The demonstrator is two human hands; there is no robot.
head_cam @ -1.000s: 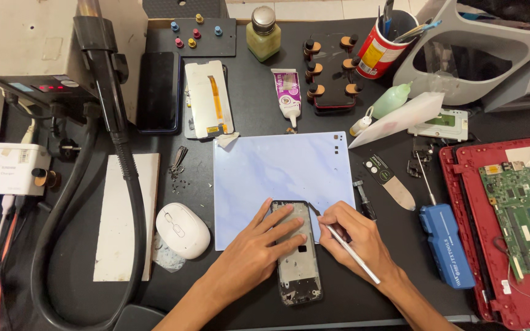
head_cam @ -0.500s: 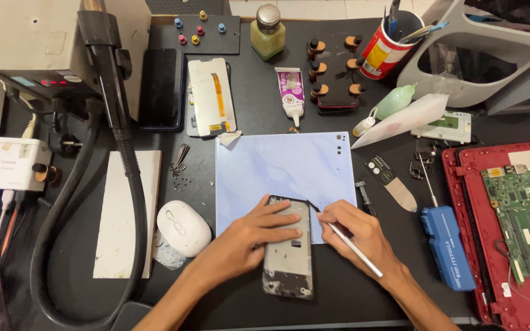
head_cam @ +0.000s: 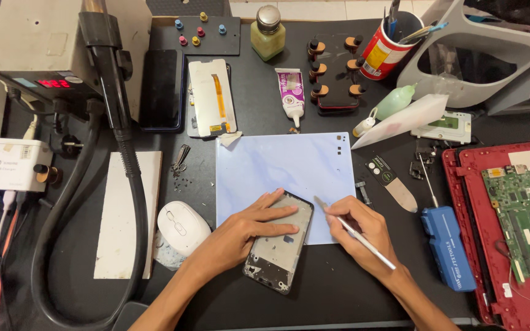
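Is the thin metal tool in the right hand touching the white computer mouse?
No, the right hand holds the thin tool beside the phone frame, while the white mouse sits apart, left of the left hand.

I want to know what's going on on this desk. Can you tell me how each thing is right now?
Left hand: flat on the phone frame.
Right hand: holding a thin metal tool like a pen.
Phone frame: opened up, lying partly on the blue mat.
Red laptop: case open, green circuit board showing.
Glass bottle: upright, capped.
Glue tube: lying down.
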